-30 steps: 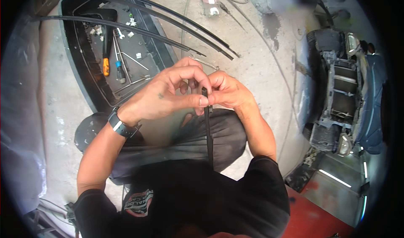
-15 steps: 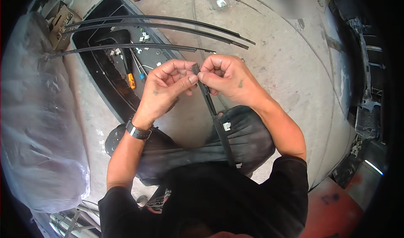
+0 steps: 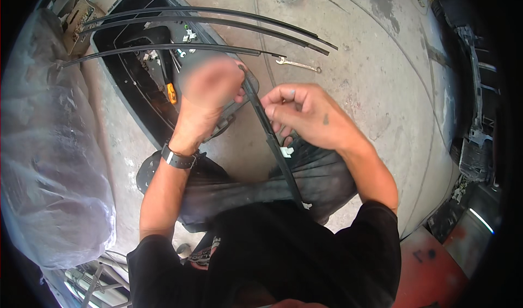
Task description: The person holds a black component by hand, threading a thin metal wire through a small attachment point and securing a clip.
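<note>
A long black trim strip point(image 3: 271, 140) slants from between my hands down over my lap, with white clips point(image 3: 286, 152) on its side. My left hand point(image 3: 212, 84), smeared in the picture, is closed round the strip's upper end. My right hand point(image 3: 308, 114) has its curled fingers and thumb against the strip's right edge, a little lower down. Just beyond my hands, three more black strips point(image 3: 218, 20) lie across a dark grey plastic part shaped like a long trough point(image 3: 133, 104).
An orange-and-black handled tool point(image 3: 171, 93) and loose white clips point(image 3: 189, 36) lie in the trough. A wrench point(image 3: 298, 64) is on the concrete floor past my right hand. Plastic sheeting point(image 3: 54, 155) covers something at left; a red panel point(image 3: 430, 264) stands at lower right.
My left hand has moved up and over the strip's end. My right hand has slid down and right along it. The view has shifted, and the wrench now shows.
</note>
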